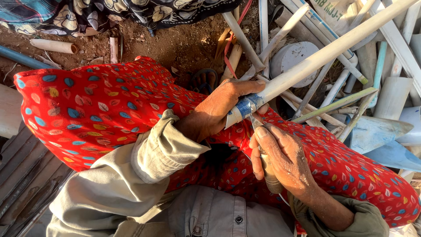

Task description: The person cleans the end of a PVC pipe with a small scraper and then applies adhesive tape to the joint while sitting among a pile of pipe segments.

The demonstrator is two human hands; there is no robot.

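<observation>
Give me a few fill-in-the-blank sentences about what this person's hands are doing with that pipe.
1. The left hand grips a long pale ____ near its end.
2. The right hand holds a ____ whose blade touches the pipe's end.
3. The end of the pipe is wrapped in ____-coloured tape.
4. The cloth over the person's lap is mainly ____ with small leaf shapes.

Missing words: pipe; knife; blue; red

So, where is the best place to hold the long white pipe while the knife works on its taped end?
Grip the pipe just above the blue tape, from its left side, as the left hand does. The round shaft suits a wrapping grip there, probably steadiest near the knife in the right hand.
</observation>
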